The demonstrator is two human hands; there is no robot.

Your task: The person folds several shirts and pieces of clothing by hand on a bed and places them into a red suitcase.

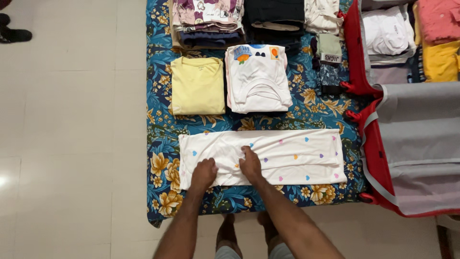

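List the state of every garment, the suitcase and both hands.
White garment with coloured hearts: laid flat in a long strip, partly folded.
Yellow shirt: folded, flat.
White printed shirt: folded, flat.
Stacked clothes: folded, piled.
Red suitcase: open, clothes in the far half.
Left hand: pressing on the heart garment.
Right hand: pinching its fabric.

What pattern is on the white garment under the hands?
Small scattered hearts in blue, pink, purple and orange on the white garment, seen in the head view.

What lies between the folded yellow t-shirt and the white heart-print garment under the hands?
In the head view, only a bare strip of the blue floral mat separates the yellow t-shirt from the heart-print garment.
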